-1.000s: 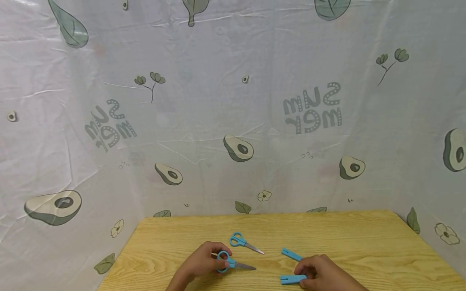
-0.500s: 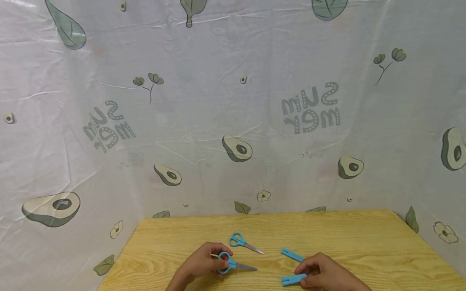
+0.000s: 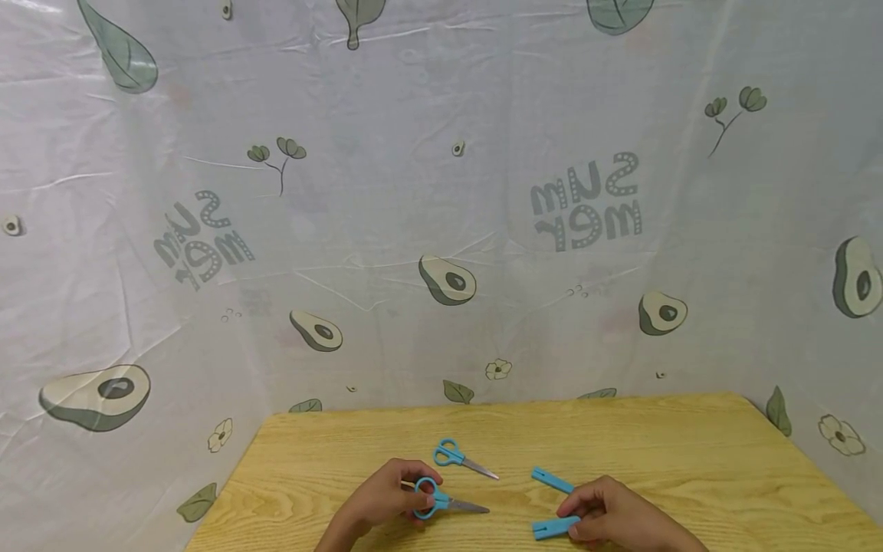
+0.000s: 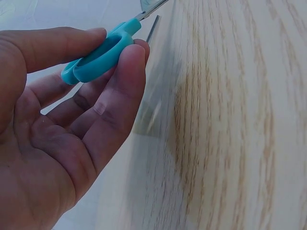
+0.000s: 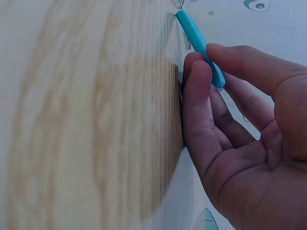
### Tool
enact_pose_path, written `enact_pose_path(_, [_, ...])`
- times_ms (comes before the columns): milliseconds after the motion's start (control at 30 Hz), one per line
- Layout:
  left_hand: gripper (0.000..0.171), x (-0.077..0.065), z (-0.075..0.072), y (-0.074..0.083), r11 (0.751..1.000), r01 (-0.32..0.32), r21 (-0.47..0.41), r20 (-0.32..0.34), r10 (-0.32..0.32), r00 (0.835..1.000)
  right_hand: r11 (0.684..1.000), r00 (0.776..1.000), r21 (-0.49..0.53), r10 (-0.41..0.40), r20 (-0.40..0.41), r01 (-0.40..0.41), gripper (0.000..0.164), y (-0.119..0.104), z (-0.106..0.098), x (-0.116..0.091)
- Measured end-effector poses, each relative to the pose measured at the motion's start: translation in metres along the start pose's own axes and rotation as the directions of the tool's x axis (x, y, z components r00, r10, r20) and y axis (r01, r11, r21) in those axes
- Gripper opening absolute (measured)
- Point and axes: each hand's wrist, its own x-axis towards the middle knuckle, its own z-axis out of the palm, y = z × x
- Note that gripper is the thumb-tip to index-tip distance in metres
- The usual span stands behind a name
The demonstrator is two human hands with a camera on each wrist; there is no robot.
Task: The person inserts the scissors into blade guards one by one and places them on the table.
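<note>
My left hand (image 3: 386, 494) pinches the blue handles of a pair of scissors (image 3: 441, 501), whose blades point right. In the left wrist view the thumb lies on one side of the scissors' handle (image 4: 103, 57) and fingers on the other. My right hand (image 3: 614, 515) pinches a flat blue scissors cover (image 3: 552, 529) between thumb and fingers, its slotted end facing the blades, a gap apart from them. That cover (image 5: 194, 36) also shows in the right wrist view. A second blue cover (image 3: 549, 479) lies just beyond the right hand, partly hidden by it.
A second pair of blue-handled scissors (image 3: 464, 458) lies on the wooden table (image 3: 621, 429) behind the held pair, blades pointing right and towards me. A white plastic sheet (image 3: 386, 207) printed with avocados and leaves hangs around the table's back and sides.
The head view has shifted slightly. The held cover tilted a little and now sits about level with the scissors; both hands keep their grips and have barely moved.
</note>
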Motion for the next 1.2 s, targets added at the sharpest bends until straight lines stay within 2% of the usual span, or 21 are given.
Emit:
enact_pose_path(300, [0.027,0.0009,0.0005,-0.0008,1.000,0.006,-0.002,-0.008,-0.006,1.000,0.998,0.998,-0.003,-0.061,0.023,0.061,0.028,0.0019,0.0023,0.0016])
enact_pose_path(467, [0.027,0.0003,0.0015,-0.0006,1.000,0.001,-0.002,-0.010,-0.001,1.000,0.999,0.999,0.040,-0.032,0.024,0.031,0.027,0.0034,0.0020,0.0021])
enact_pose_path(700, [0.028,-0.0004,0.0020,-0.0005,1.000,0.000,0.000,-0.008,0.000,1.000,0.995,1.000,0.103,-0.011,0.026,0.008,0.018,0.0051,0.0008,0.0016])
enact_pose_path(933, [0.029,-0.0007,0.0019,-0.0016,1.000,0.000,-0.007,-0.004,0.000,1.000,0.992,0.999,0.119,-0.039,0.029,0.035,0.030,0.0057,0.0000,0.0023])
enact_pose_path(1200, [0.034,-0.0016,0.0014,0.0027,0.999,-0.017,-0.032,-0.009,0.017,1.000,0.991,1.000,0.137,0.012,-0.019,-0.009,0.038,0.0014,0.0000,0.0022])
